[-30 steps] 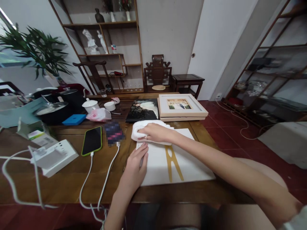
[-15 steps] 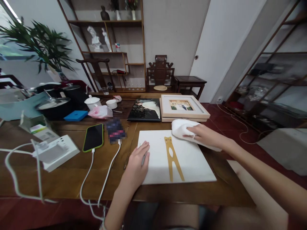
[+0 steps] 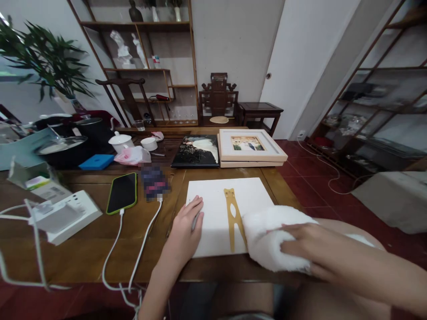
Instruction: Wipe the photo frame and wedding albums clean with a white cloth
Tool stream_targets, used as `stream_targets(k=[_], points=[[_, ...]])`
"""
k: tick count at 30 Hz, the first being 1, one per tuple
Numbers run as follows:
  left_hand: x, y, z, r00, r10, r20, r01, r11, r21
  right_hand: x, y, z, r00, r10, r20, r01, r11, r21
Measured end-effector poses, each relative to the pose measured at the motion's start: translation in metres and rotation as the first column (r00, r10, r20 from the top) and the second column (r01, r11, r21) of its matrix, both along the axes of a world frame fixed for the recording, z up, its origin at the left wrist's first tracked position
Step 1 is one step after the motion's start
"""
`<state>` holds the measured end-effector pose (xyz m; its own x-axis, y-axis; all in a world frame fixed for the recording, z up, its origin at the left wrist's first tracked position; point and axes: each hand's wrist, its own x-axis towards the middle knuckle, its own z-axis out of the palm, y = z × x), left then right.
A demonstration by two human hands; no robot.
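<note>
A white board with a gold clothespin-shaped stand lies flat on the wooden table in front of me. My left hand rests flat on the board's left edge, fingers stretched out, pressing it down. My right hand lies on a folded white towel and presses it onto the board's near right corner, close to the table's front edge.
Behind the board lie a dark photo print and a stacked light picture frame. To the left are a green-cased phone on a white cable, a white box, a blue pad, teaware and pots.
My right hand has swept the towel from the board's far left corner, across to the far right, then down to the near right corner. My left hand has stayed put.
</note>
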<state>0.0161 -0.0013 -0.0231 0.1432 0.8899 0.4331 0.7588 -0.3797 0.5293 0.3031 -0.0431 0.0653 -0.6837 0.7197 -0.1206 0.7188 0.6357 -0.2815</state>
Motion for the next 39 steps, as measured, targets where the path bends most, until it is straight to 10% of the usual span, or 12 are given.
stream_targets(k=[11, 25, 39], points=[[0.0, 0.0, 0.003, 1.0, 0.007, 0.002, -0.007, 1.0, -0.026, -0.024, 0.135, -0.016, 0.997, -0.063, 0.043, 0.052, 0.973, 0.224], [0.0, 0.0, 0.002, 1.0, -0.008, 0.008, 0.008, 1.0, -0.002, -0.007, -0.001, 0.013, 0.999, -0.019, 0.044, 0.025, 0.99, -0.141], [0.0, 0.001, 0.002, 1.0, 0.007, 0.02, -0.006, 0.999, -0.046, -0.023, 0.139, -0.001, 0.999, -0.015, -0.05, 0.015, 1.0, 0.015]])
